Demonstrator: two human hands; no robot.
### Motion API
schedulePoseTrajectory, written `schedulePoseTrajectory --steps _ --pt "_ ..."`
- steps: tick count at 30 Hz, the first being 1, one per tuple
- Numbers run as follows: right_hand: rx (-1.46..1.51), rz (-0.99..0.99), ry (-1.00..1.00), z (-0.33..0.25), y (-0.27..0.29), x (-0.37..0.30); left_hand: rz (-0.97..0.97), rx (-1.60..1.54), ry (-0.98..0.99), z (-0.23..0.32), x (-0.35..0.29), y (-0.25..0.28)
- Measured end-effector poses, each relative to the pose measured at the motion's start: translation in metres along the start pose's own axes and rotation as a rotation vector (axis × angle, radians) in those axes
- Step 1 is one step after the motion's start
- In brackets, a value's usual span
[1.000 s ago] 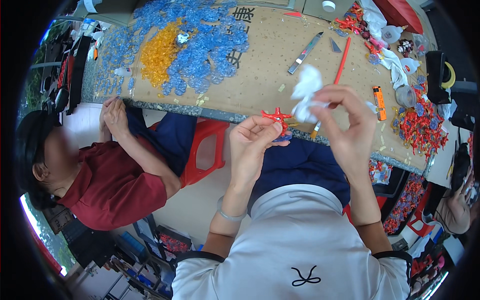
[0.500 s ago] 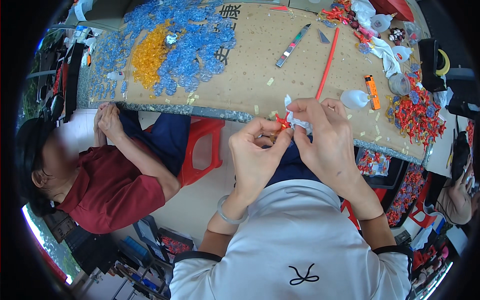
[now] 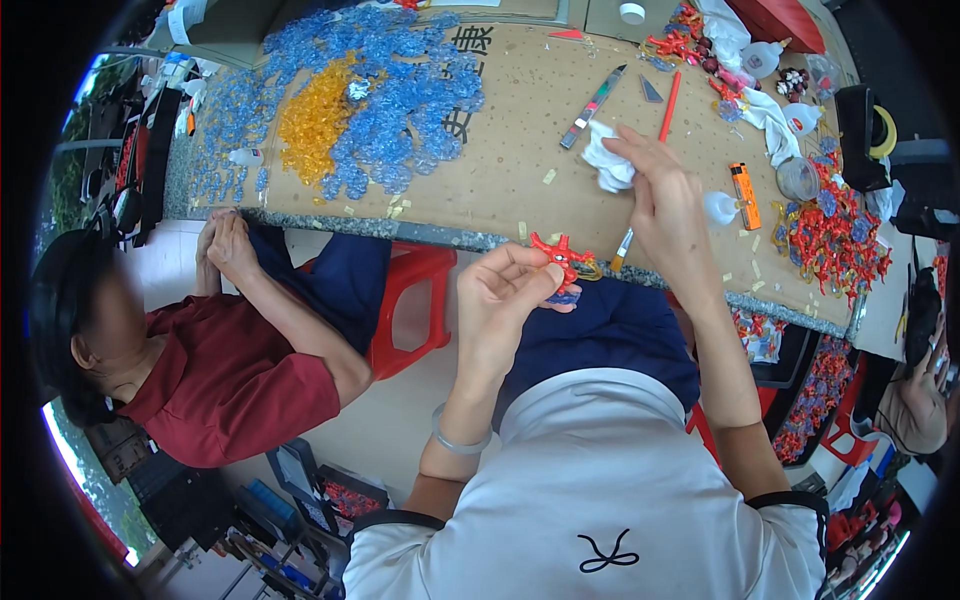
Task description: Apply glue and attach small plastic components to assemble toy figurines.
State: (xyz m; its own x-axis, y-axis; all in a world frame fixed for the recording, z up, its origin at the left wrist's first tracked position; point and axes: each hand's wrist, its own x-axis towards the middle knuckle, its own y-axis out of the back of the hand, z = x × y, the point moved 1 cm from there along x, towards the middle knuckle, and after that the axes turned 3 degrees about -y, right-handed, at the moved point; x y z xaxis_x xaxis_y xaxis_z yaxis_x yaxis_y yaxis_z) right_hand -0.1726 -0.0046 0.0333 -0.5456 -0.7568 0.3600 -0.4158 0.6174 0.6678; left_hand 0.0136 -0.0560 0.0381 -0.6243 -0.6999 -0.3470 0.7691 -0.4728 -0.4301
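Two hands busy: left hand [image 3: 505, 300] pinched fingers on a red plastic ornament [image 3: 560, 254] at the bench [image 3: 520, 150] edge (light, probably brittle; best gripped mid-body); right hand [image 3: 665, 195] closed on a soft white cloth [image 3: 605, 165], nearby a thin brush [image 3: 622, 250].

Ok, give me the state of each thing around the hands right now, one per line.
Left hand: raised, pinching the red piece.
Red piece: held off the table, at its near edge.
Right hand: over the table, holding the white cloth.
White cloth: crumpled, at the right fingertips.
Orange lighter: lying flat on the table.
Red stick: lying flat.
Blue pieces: spread out.
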Motion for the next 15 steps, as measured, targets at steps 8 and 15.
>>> schedulePoseTrajectory --steps 8,15 --pt "0.009 0.036 -0.081 0.004 -0.003 0.0 -0.022 -0.017 0.017 -0.002 0.006 -0.003" --pt "-0.071 -0.115 0.081 0.02 -0.02 -0.006 -0.036 -0.134 0.034 -0.003 0.012 0.001"
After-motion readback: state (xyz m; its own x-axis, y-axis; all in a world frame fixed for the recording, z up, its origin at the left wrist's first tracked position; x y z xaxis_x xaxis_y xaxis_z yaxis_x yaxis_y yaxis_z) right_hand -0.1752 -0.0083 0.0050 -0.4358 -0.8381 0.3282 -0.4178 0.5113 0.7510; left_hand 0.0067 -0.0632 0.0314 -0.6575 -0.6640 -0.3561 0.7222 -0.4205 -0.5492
